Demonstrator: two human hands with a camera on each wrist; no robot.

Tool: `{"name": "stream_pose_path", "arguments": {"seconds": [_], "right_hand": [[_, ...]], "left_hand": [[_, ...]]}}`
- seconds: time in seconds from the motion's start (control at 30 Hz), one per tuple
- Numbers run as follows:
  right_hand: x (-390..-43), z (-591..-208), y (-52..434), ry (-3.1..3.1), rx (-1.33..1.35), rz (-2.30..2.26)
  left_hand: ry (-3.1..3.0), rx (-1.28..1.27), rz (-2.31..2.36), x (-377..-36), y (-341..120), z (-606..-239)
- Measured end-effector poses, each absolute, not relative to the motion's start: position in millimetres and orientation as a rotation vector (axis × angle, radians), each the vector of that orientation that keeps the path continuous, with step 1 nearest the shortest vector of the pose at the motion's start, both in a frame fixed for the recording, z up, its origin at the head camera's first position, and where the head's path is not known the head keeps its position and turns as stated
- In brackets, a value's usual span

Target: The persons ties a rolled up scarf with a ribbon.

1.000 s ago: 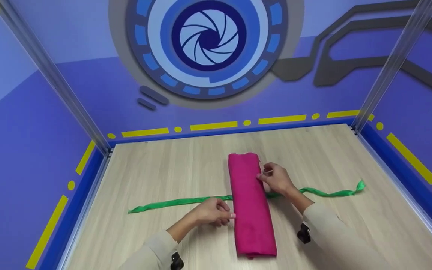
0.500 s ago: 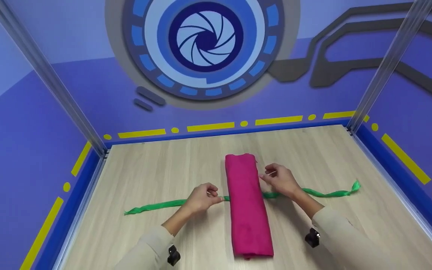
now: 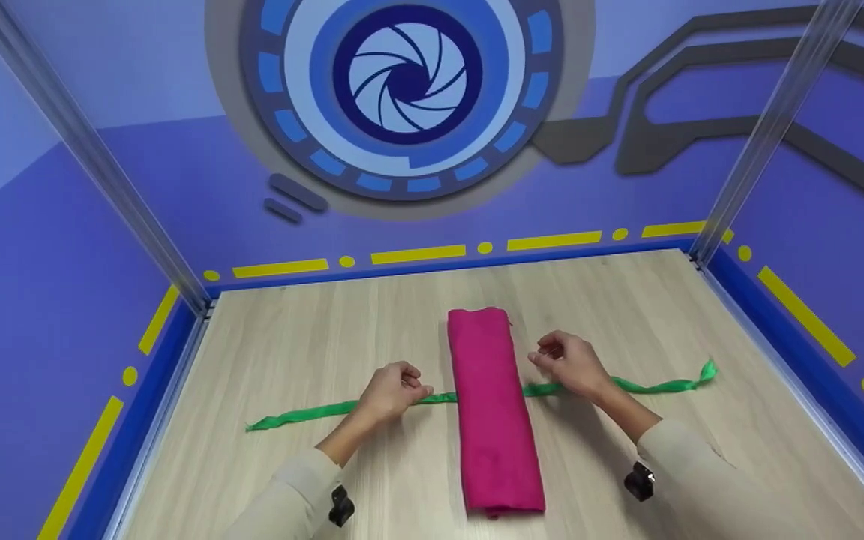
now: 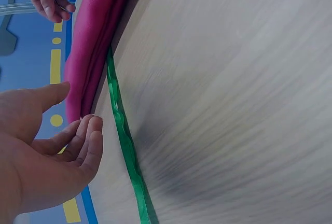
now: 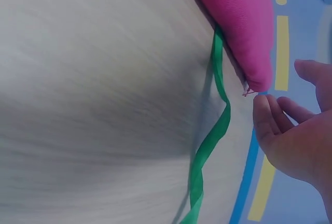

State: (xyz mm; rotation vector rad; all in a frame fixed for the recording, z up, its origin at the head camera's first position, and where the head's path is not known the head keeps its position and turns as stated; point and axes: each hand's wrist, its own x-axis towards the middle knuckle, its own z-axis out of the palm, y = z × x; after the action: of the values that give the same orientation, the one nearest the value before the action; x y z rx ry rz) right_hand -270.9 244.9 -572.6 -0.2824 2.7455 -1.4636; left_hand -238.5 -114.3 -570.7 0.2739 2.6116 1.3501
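Lying lengthwise at the middle of the wooden tabletop [image 3: 312, 337], the magenta cloth roll [image 3: 490, 409] is a long, tight bundle, and a green ribbon [image 3: 312, 412] runs crosswise beneath it with both ends trailing out. In the head view the left hand [image 3: 391, 390] sits over the ribbon just left of the roll, fingers loosely curled, while the right hand [image 3: 571, 365] hovers just right of it.

From the left wrist, the left hand [image 4: 44, 156] is relaxed and empty, fingertips close to the ribbon [image 4: 124, 141] and the roll [image 4: 93, 42].

From the right wrist, the right hand [image 5: 298, 138] is likewise slack and empty, beside the roll's frayed end [image 5: 244, 16] and the twisting ribbon [image 5: 210, 141].
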Motion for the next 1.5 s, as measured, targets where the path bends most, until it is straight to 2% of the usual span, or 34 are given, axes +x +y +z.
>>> {"name": "stream_pose_path", "arguments": {"seconds": [1.03,1.33,1.5], "right_hand": [[-261.9,-583.1,266.0,2.818,-0.262,-1.237],[-256.9,-584.3,274.5,2.809,-0.278,-1.080],[-253.0,-587.1,274.3,2.755,-0.184,-1.047]], "left_hand": [[2.665,0.307,1.243,-231.9,-115.6,-575.7],[2.785,0.228,1.097,-229.8,-113.1,-580.6],[2.854,0.182,1.032,-232.6,-113.2,-582.4]]}}
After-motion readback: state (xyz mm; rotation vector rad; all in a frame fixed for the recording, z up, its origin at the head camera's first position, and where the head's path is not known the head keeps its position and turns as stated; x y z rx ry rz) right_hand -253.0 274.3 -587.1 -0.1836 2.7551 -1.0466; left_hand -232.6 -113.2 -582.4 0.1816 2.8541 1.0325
